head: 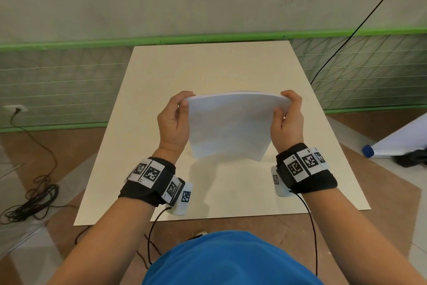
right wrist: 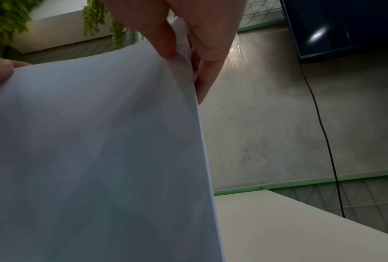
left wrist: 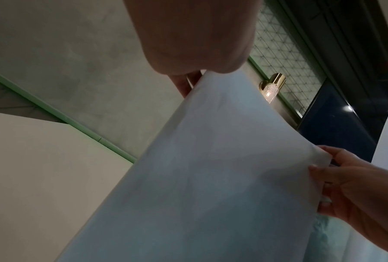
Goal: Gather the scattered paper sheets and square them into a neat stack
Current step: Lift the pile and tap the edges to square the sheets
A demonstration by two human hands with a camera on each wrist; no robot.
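Note:
A stack of white paper sheets (head: 233,125) stands upright above the cream board (head: 221,65), its lower edge lifted clear and casting a shadow. My left hand (head: 182,105) pinches the upper left corner, thumb in front and fingers behind. My right hand (head: 285,109) pinches the upper right corner the same way. From the left wrist, the sheets (left wrist: 199,177) fill the lower frame, held by my left hand (left wrist: 192,74), with the right hand (left wrist: 323,179) at the far edge. From the right wrist, the sheets (right wrist: 94,150) hang from my right hand (right wrist: 181,51); the left hand (right wrist: 0,70) holds the other corner.
The cream board lies on a brown floor (head: 381,192). A green-framed mesh fence (head: 57,86) runs behind it. Coiled black cables (head: 32,201) lie at the left. A white roll with a blue cap (head: 369,150) sits at the right. A black cable (head: 360,24) hangs across the wall.

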